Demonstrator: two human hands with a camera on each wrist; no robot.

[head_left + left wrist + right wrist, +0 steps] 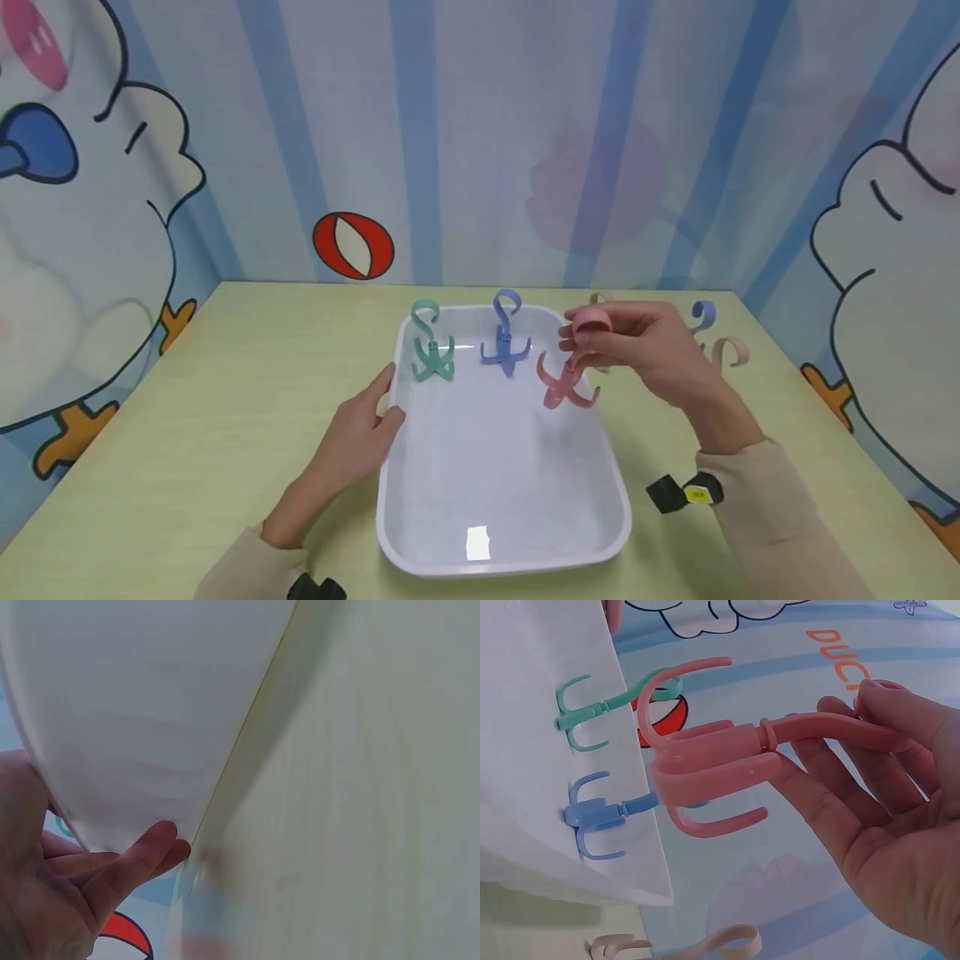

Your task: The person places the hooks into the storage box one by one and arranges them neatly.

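My right hand (660,350) holds a pink multi-pronged plastic hook (559,387) by its curved top, with the prongs hanging over the right side of a white tray (495,475). The right wrist view shows the pink hook (705,754) up close, its stem between thumb and fingers. My left hand (352,442) grips the tray's left rim, fingers against the outer wall (142,735). Inside the tray's far end, a green hook (433,360) stands at the left and a blue hook (505,350) beside it, both prongs down and apart.
Right of the tray, partly behind my right hand, are another blue hook (703,313) and a beige hook (729,350). A further beige hook (600,297) shows just above the hand. The pale table (187,433) meets a printed backdrop (495,125) at its far edge.
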